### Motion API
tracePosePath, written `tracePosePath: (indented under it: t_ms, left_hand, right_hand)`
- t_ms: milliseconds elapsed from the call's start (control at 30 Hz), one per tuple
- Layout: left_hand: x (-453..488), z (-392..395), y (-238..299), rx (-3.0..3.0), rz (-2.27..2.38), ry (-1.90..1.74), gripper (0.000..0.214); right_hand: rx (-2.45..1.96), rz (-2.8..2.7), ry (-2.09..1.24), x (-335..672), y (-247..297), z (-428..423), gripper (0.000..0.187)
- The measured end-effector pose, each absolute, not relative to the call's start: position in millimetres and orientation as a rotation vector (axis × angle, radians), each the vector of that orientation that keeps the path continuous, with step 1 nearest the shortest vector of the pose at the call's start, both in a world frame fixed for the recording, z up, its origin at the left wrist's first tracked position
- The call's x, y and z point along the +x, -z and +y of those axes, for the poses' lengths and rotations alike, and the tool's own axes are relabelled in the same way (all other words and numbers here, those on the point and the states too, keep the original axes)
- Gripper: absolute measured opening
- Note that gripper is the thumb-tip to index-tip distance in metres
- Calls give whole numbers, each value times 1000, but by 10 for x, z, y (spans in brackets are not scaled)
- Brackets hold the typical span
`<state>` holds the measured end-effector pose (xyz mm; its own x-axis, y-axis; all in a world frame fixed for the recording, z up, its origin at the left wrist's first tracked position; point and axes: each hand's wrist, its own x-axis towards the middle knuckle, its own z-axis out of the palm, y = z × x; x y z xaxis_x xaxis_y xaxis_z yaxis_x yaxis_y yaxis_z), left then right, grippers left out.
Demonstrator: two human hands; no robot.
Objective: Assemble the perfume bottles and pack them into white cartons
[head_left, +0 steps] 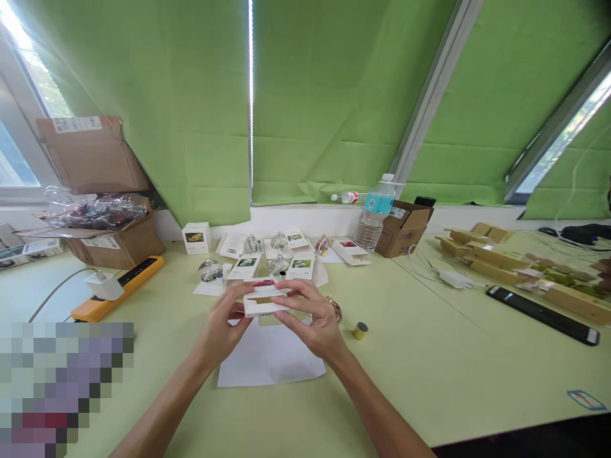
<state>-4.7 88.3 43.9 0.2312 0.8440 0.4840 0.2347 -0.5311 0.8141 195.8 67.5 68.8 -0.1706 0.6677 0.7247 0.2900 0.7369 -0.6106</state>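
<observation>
Both my hands hold a small white carton (pixel 262 309) above the table, its open side facing me and a reddish picture on its top. My left hand (pixel 224 324) pinches its left end, and my right hand (pixel 315 318) grips the right end with fingers over the top and thumb below. A white paper sheet (pixel 272 359) lies beneath them. Beside my right wrist is a gold-coloured object (pixel 337 310), partly hidden. A gold cap with a dark top (pixel 361 331) stands to the right. Just behind the carton are a glass bottle (pixel 279 267) and a white box with a green picture (pixel 301 267).
More glass bottles (pixel 209 270) and white boxes (pixel 196 238) stand at the back. Around them are a large water bottle (pixel 375 219), a small cardboard box (pixel 403 229), an orange power strip (pixel 119 289), a black phone-like slab (pixel 541 316) and a carton of plastic-wrapped items (pixel 114 238).
</observation>
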Motion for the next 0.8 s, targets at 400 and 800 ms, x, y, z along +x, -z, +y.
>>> tracePosePath:
  t_ms: [400, 800]
  left_hand:
    - [-51, 912, -371, 1954, 957, -1323, 34]
    - [-42, 908, -370, 1954, 955, -1317, 34]
  right_hand:
    - [-760, -1789, -356, 1954, -663, 702, 24]
    - [-786, -1792, -343, 1954, -649, 712, 23]
